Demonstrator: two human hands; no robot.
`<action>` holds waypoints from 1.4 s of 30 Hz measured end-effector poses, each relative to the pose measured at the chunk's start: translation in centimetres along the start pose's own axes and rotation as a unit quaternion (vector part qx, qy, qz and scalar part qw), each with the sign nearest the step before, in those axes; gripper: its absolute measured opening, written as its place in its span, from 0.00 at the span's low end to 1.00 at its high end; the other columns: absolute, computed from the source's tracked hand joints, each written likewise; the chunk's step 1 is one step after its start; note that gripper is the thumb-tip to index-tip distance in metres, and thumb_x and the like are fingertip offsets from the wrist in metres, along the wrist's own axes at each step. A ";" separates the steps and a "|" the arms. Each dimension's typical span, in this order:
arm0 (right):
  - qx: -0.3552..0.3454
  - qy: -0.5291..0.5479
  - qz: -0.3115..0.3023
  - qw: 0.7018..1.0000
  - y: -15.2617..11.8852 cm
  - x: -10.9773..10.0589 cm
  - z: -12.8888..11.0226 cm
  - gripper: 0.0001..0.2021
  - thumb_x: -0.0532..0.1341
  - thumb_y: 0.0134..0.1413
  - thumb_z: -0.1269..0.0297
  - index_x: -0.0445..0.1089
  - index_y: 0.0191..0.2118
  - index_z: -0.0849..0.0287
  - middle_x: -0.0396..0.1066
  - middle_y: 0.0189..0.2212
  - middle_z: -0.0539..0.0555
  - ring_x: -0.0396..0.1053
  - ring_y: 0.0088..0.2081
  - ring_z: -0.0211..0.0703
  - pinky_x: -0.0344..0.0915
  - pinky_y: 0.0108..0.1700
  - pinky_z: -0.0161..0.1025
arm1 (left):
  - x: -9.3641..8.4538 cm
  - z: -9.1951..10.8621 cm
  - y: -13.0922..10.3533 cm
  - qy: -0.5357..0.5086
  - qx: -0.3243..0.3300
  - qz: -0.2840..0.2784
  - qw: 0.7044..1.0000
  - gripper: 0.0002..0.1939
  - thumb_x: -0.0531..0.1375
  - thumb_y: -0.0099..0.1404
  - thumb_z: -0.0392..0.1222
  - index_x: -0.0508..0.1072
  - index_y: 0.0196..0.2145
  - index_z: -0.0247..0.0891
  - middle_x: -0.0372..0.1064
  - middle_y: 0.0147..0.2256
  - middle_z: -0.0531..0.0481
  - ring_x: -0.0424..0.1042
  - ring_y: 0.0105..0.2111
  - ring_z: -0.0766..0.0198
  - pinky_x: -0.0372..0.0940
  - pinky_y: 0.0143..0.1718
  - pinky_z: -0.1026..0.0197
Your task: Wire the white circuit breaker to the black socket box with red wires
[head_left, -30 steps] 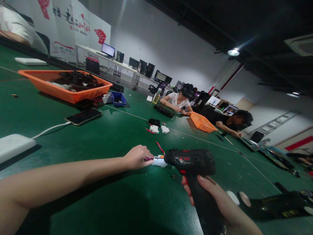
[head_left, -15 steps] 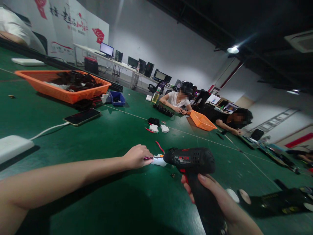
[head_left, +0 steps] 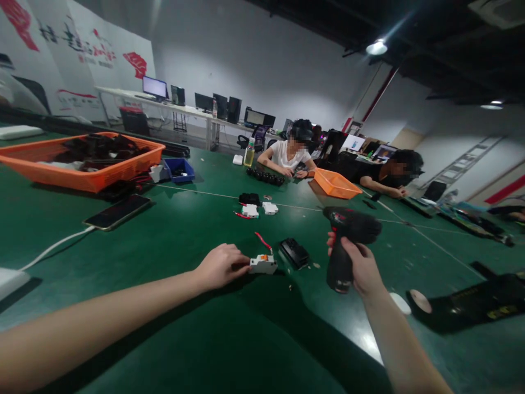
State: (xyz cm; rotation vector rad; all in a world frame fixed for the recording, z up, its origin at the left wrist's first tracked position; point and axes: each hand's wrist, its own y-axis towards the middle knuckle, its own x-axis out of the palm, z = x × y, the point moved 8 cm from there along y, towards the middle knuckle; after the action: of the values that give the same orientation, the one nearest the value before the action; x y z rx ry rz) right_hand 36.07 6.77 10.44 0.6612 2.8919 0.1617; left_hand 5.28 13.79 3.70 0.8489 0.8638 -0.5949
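My left hand (head_left: 221,266) is closed, its fingertips gripping the left end of a white circuit breaker (head_left: 264,266) with an orange toggle. A short red wire (head_left: 263,239) sticks up from the breaker's far side. In my right hand (head_left: 361,262) is a black cordless drill (head_left: 342,246), raised above the table with its nose pointing left, away from the breaker. Between the two, a black rectangular part (head_left: 294,253) lies on the table. Small bits are scattered near it.
Two white breakers (head_left: 250,211) and a black piece lie farther back. On the left are an orange basket (head_left: 82,179) of dark parts, a blue bin (head_left: 179,171) and a phone (head_left: 118,212) on a white cable. Two people sit across the table by another orange basket (head_left: 337,186).
My right hand has drawn the drill away from the breaker, up and to the right, uncovering the black part. My left hand keeps hold of the breaker. The camera view has shifted.
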 end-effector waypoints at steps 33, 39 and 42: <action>-0.198 -0.596 0.054 0.777 1.2 0.3 4.2 0.19 0.55 0.62 0.63 0.63 0.56 0.68 0.65 0.54 0.71 0.64 0.57 0.63 0.65 0.55 0.56 | 1.1 -1.3 0.5 -0.062 -0.038 -0.046 0.996 0.11 0.58 0.70 0.45 0.78 0.45 0.44 0.76 0.35 0.50 0.73 0.36 0.64 0.67 0.36 0.63; -0.333 -0.430 -0.130 0.829 -4.2 8.3 2.7 0.19 0.54 0.64 0.67 0.62 0.59 0.60 0.62 0.60 0.63 0.59 0.62 0.54 0.63 0.62 0.54 | 1.7 -1.5 0.5 -0.062 -0.044 -0.059 0.995 0.10 0.58 0.70 0.46 0.78 0.44 0.47 0.76 0.35 0.51 0.72 0.36 0.64 0.65 0.37 0.63; -0.309 -0.389 -0.258 0.829 -5.8 11.0 4.0 0.23 0.56 0.61 0.67 0.61 0.62 0.60 0.59 0.63 0.62 0.56 0.64 0.53 0.61 0.64 0.52 | 1.7 -1.4 0.6 -0.066 -0.046 -0.058 0.995 0.10 0.57 0.70 0.45 0.78 0.44 0.47 0.76 0.35 0.52 0.72 0.36 0.64 0.64 0.37 0.63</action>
State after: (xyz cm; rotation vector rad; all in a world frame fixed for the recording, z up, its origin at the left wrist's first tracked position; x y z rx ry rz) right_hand 24.66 6.69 4.16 -0.1703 1.9352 0.5644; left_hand 6.01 15.10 1.98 0.6712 0.8178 -0.7001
